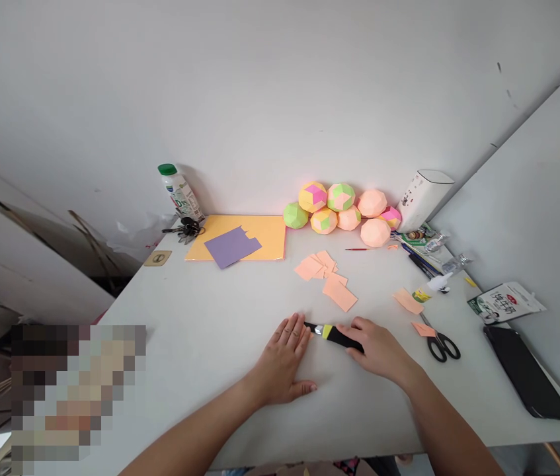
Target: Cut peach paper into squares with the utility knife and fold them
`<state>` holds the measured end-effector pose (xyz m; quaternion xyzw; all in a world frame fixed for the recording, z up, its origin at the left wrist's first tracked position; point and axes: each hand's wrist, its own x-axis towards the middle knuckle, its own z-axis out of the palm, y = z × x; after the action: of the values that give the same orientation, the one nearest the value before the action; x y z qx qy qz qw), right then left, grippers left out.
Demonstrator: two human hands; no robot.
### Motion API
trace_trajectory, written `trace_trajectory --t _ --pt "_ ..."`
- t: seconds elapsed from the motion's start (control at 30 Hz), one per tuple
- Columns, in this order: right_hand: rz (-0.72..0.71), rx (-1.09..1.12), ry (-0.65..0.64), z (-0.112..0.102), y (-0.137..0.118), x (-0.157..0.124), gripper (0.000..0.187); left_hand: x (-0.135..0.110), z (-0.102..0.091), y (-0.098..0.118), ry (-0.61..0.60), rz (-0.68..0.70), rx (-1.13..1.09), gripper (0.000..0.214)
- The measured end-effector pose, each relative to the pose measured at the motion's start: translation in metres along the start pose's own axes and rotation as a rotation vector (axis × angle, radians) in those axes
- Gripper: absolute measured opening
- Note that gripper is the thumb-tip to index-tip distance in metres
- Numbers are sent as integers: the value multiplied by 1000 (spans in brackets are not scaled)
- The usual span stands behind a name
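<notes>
My right hand [381, 349] is closed round a black and yellow utility knife [332, 333] that lies on the white table [200, 324], its tip pointing left. My left hand [282, 360] rests flat on the table with fingers stretched out, fingertips by the knife's tip. A sliver of orange paper shows under those fingertips. Just beyond the hands lies a loose pile of peach paper squares [326, 274].
Several paper polyhedron balls [342, 211] sit at the back by the wall. Orange paper sheets [260, 235] with a purple sheet [233, 246], keys [185, 229] and a bottle [180, 192] are back left. Scissors [438, 340], a black tablet [525, 380] and packets lie right.
</notes>
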<state>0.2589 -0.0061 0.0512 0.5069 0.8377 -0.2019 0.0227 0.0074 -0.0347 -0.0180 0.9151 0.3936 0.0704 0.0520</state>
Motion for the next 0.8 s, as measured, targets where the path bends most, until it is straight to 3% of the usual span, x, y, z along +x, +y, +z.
trace_trajectory --t 0.43,0.8 --pt "-26 -46 87 13 -7 5 50 0 -1 0 -23 -5 -13 99" --pt "-17 -75 83 14 -11 6 49 0 0 -1 -6 1 -8 98"
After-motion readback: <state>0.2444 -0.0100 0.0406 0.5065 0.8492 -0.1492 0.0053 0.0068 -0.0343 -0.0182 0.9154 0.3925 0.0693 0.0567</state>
